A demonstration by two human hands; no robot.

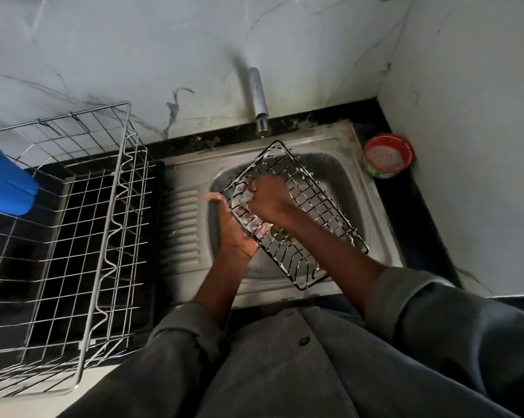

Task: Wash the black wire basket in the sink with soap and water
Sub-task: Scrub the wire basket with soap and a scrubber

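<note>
The black wire basket (315,206) lies tilted over the steel sink (372,206), with white soap foam along its wires. My left hand (233,230) holds the basket's left rim from below, thumb out and fingers under the wires. My right hand (269,197) is inside the basket, fingers curled round a soapy scrubber (244,196) that is mostly hidden under the fist. The tap (259,101) hangs above the basket's far corner; I see no stream of water from it.
A large silver wire rack (73,221) stands on the black counter at the left, with a blue plastic container (7,182) beside it. A red and green soap tub (387,156) sits at the sink's far right corner. Marble walls close the back and right.
</note>
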